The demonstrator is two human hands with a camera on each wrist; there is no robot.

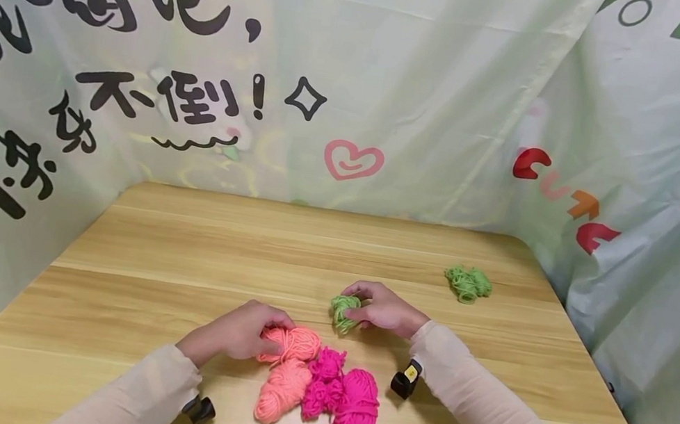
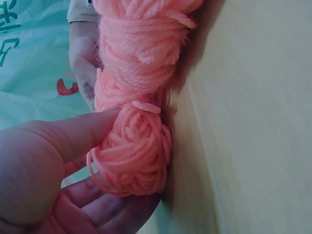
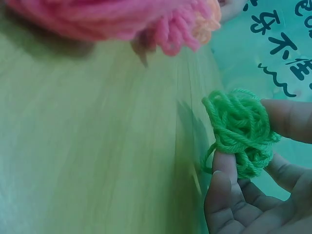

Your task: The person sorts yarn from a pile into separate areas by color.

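My left hand [image 1: 241,330] grips a coral yarn skein [image 1: 298,342] by its left end, thumb on the near side and fingers round the far side. Against it lies a second coral skein [image 1: 282,391], nearer to me. In my right hand [image 1: 384,308] a small green yarn bundle [image 3: 241,126] is pinched between thumb and fingers, close over the table behind the pink yarn. A loose magenta yarn clump [image 1: 324,385] sits right of the coral skeins, and a magenta skein [image 1: 357,413] lies beside that clump.
Another green yarn bundle [image 1: 467,284] lies at the table's back right. The wooden table [image 1: 217,240] is enclosed by a printed cloth curtain [image 1: 439,111] at the back and sides. A black wrist-camera mount [image 1: 405,379] sits on each sleeve.
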